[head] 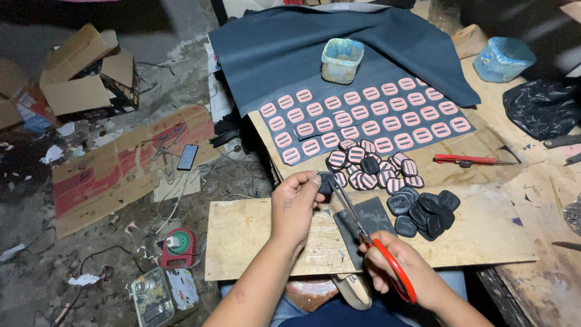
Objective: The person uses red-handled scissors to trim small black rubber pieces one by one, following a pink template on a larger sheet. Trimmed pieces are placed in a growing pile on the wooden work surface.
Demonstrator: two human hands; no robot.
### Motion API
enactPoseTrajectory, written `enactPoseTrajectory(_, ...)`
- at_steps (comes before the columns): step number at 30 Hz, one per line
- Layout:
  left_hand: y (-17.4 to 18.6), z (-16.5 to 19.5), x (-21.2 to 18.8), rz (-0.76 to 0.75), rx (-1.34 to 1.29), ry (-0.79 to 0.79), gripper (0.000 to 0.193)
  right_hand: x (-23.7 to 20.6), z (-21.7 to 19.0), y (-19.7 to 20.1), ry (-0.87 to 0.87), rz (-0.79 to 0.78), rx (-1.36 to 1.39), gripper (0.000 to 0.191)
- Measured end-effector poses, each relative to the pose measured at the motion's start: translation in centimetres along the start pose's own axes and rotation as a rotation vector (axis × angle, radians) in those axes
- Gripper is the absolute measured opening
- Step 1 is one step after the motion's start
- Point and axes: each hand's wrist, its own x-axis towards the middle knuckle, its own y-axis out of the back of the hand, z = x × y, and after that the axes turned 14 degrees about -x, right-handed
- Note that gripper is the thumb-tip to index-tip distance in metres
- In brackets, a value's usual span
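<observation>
Trimming a small dark rubbery piece [327, 181] with scissors [369, 236]: that is the step in hand, judging by the pose. Left hand [295, 206] pinches the piece between thumb and fingertips, held above the front edge of the wooden board [254, 242]. Right hand [396, 266] is closed through the red scissor handles, blades slightly parted with tips at the piece's edge.

Just beyond the hands lies a heap of pink-striped pieces [375, 166], and beside it to the right a pile of plain dark pieces [423, 212]. Farther back, rows of pink pieces [369, 118] are laid out on a dark blue sheet [290, 48], with a stained plastic cup [342, 59] behind them. A red-handled tool [469, 160] lies to the right. A grey scrap [369, 221] sits on the board under the scissors.

Next move likely calls for a steady pinch, turning the piece so the blades follow its outline, and keeping fingertips off the cutting line. Cannot tell how much of the edge is already cut.
</observation>
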Motion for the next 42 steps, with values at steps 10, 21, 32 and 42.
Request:
enactPoseTrajectory(10,0.8,-0.2,0.1,-0.07,-0.287,0.088,0.018,-0.4,-0.8,0.0,-0.047,-0.064,0.101,0.034)
enactPoseTrajectory(21,0.4,1.0,-0.6,-0.068,-0.011,0.051,0.022,-0.1,-0.8,-0.4,-0.235,0.116,-0.067,0.028)
enactPoseTrajectory(32,0.4,0.4,-0.5,-0.045,-0.02,0.017,0.022,-0.1,-0.5,-0.9,-0.143,0.157,-0.099,0.023)
enactPoseTrajectory(42,0.0,0.7,-1.0,-0.119,-0.175,0.104,0.021,-0.7,-0.3,-0.6,-0.007,-0.043,0.03,0.034)
